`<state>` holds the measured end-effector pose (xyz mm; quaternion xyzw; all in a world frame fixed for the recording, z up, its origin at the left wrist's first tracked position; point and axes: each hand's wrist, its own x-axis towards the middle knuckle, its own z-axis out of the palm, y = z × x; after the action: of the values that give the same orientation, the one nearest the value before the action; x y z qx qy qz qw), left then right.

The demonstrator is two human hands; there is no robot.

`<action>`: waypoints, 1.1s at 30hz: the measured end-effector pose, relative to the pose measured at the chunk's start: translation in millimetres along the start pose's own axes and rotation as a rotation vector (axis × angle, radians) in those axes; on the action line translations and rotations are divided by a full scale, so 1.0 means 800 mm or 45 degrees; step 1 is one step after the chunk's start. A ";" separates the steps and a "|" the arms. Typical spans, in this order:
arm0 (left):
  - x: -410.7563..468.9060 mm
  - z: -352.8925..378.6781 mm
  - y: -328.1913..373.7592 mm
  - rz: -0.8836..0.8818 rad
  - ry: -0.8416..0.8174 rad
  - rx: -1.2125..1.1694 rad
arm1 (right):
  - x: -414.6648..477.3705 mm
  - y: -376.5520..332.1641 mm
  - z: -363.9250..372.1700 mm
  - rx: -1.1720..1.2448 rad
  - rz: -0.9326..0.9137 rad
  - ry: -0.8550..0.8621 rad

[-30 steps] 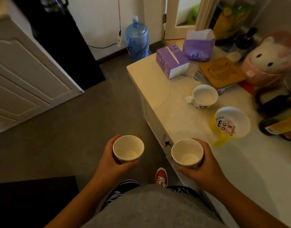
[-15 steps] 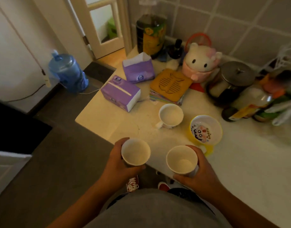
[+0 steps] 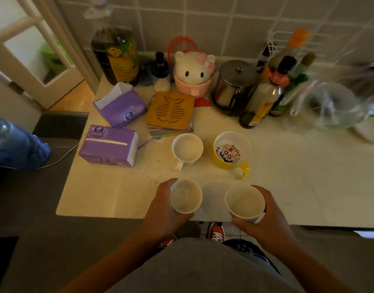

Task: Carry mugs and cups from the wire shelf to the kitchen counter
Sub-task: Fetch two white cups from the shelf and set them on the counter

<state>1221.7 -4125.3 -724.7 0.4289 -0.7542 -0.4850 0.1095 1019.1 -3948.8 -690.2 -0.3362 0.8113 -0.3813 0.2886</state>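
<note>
I hold one white mug in each hand over the near edge of the pale kitchen counter [image 3: 110,193]. My left hand [image 3: 160,212] is wrapped around the left white mug [image 3: 186,196]. My right hand [image 3: 270,220] grips the right white mug [image 3: 244,201]. Both mugs are upright and look empty. Two more stand on the counter just beyond them: a white mug [image 3: 187,148] with its handle toward me, and a yellow cartoon cup [image 3: 232,149] with a yellow handle. The wire shelf is not in view.
Two purple tissue packs [image 3: 110,145] lie at the counter's left. Behind the mugs are a wooden trivet [image 3: 170,112], a cat-shaped jar [image 3: 193,75], a steel canister [image 3: 234,83], an oil jug [image 3: 118,56] and several bottles [image 3: 264,98]. A blue water jug [image 3: 15,144] stands on the floor at left.
My view has turned to face the counter squarely. Both hands, each still holding its mug, have moved from beside the counter's edge to over its near edge.
</note>
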 end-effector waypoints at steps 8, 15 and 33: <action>0.016 0.002 0.001 0.099 -0.025 0.036 | -0.019 0.014 0.000 -0.009 0.057 0.119; 0.017 0.002 -0.001 0.171 -0.028 0.012 | -0.021 0.022 0.011 -0.016 0.106 0.176; 0.005 -0.041 -0.095 0.211 0.010 0.913 | 0.006 0.038 0.056 0.046 0.064 0.214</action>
<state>1279.5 -4161.0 -772.0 0.3792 -0.9081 -0.1777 -0.0059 1038.4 -3957.0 -740.0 -0.2774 0.8339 -0.4153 0.2351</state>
